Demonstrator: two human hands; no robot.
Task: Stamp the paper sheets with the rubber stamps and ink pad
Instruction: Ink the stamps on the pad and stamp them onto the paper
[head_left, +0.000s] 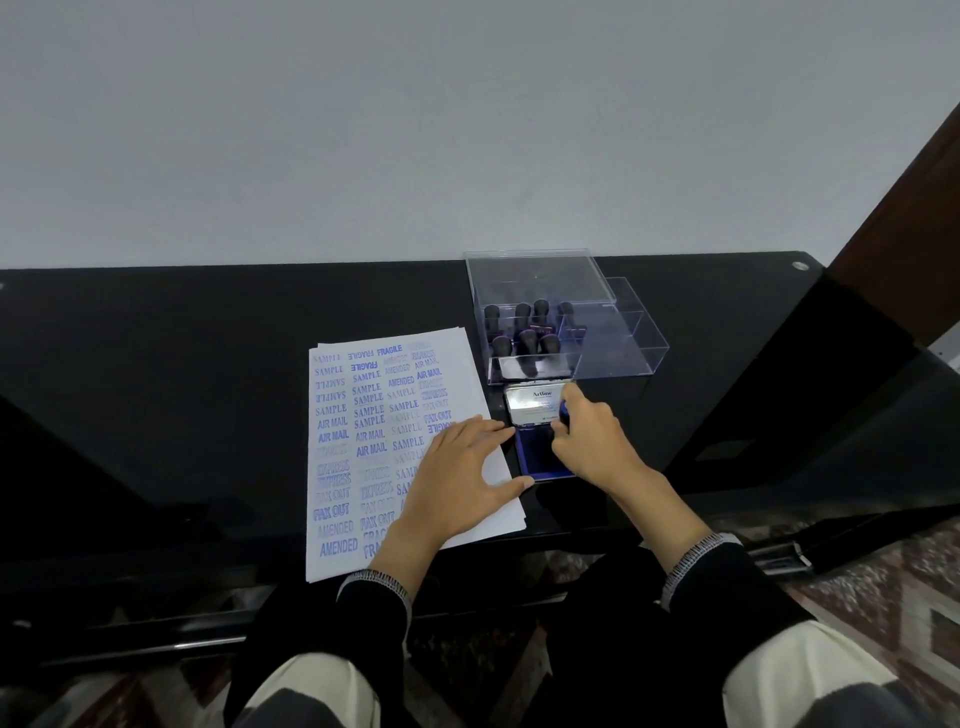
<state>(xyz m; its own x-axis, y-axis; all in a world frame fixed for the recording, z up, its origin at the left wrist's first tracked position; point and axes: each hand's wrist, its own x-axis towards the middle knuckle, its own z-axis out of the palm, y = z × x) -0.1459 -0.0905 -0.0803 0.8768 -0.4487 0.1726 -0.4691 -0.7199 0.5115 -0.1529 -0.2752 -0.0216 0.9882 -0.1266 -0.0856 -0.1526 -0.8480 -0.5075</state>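
Note:
A stack of white paper sheets (363, 447), covered with blue stamped words, lies on the black table. My left hand (457, 478) rests flat on its right part, fingers spread. To the right sits the open ink pad (532, 452), its metal lid (535, 408) raised behind the blue pad. My right hand (592, 441) grips a rubber stamp (564, 413) over the pad; only a blue bit of the stamp shows. Several black-handled stamps (524, 332) stand in a clear plastic box behind.
The clear box (623, 353) has its lid (540, 275) propped at the back. The black glossy table (208, 364) runs along a white wall. A dark wooden frame (909, 249) stands at the right. My knees and a patterned floor are below.

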